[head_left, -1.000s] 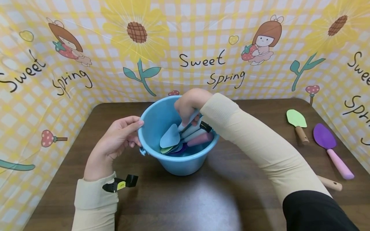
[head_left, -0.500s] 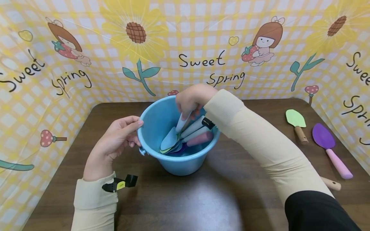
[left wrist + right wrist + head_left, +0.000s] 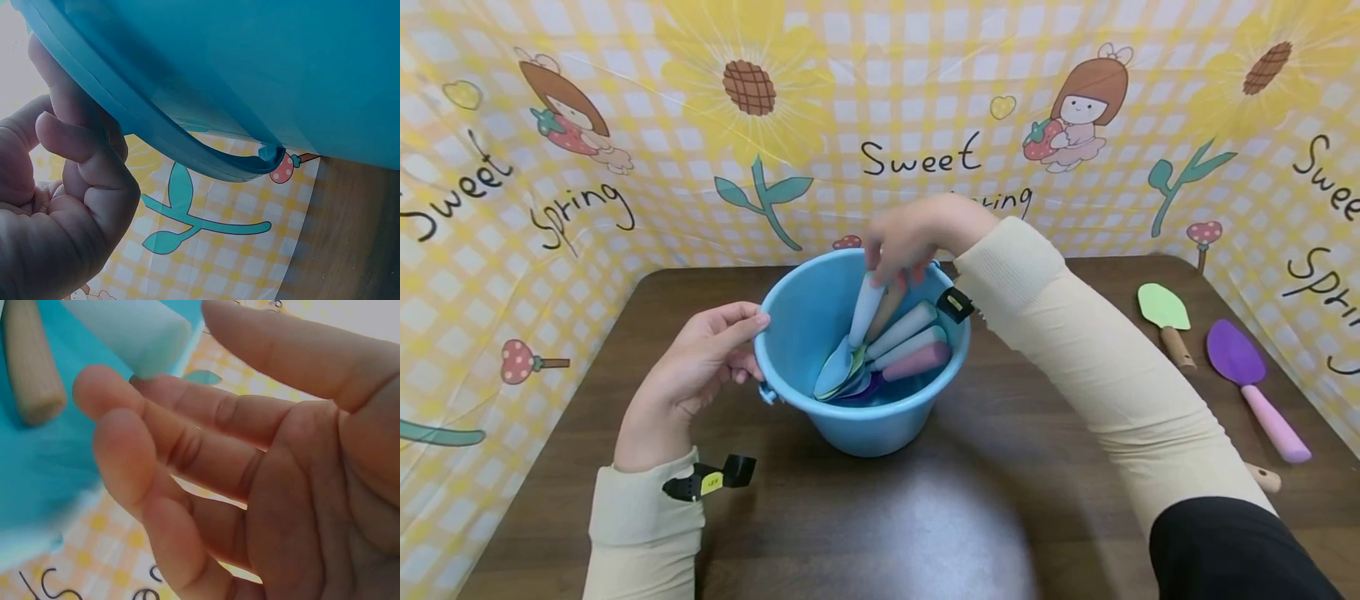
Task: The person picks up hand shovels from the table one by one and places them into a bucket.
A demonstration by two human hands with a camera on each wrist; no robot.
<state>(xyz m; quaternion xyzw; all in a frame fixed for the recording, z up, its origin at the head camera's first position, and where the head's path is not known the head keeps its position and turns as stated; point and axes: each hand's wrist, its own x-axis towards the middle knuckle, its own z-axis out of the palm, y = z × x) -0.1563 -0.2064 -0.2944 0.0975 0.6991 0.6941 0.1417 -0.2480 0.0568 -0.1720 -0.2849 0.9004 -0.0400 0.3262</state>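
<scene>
A blue bucket (image 3: 868,429) stands on the table, its mouth facing me. My left hand (image 3: 700,358) pinches its left rim, thumb on the inner side and fingers outside. Inside lies a small light blue shovel (image 3: 867,312), its handle leaning up toward the back wall. Over that handle's end is my right hand (image 3: 921,233); in the right wrist view its fingers are loosely bent, the thumb stands apart, and the pale handle end (image 3: 165,347) lies just beyond the fingertips. Beside it in the bucket are a wooden handle (image 3: 887,308), pale handles and a pink handle (image 3: 919,360).
On the table's right side lie a green shovel (image 3: 1163,307) with a wooden handle and a purple shovel (image 3: 1236,352) with a pink handle. Another wooden handle (image 3: 1264,477) shows beside the right sleeve. Patterned cloth (image 3: 917,100) hangs behind the table.
My right hand has risen and moved back, letting go of the light blue shovel, whose handle has swung more upright against the bucket's back. My left hand stays on the rim.
</scene>
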